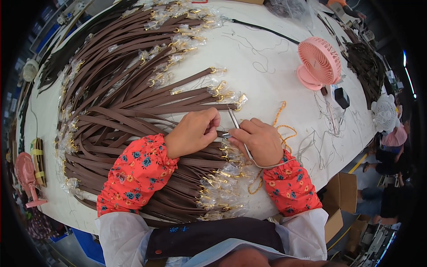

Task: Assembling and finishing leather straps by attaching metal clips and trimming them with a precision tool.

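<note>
Over the brown straps (187,108) at the middle of the table, my left hand (194,132) is closed, its fingers curled in. A strap end lies just beside its fingertips; what those fingers grip is hidden. My right hand (261,141) is closed around a slim silver metal tool (234,119), whose thin end points away from me. Another short silver piece shows by the fingers, and I cannot tell if it belongs to the tool. The straps end in gold-coloured clasps (219,90) in clear plastic wrapping. A thin pale cord crosses my right wrist.
More brown straps (111,44) cover the left of the white table (275,84). An orange-yellow cord (279,113) and loose threads (318,147) lie to the right. Beyond them stands a pink fan (318,62). A cardboard box (340,198) is off the right edge.
</note>
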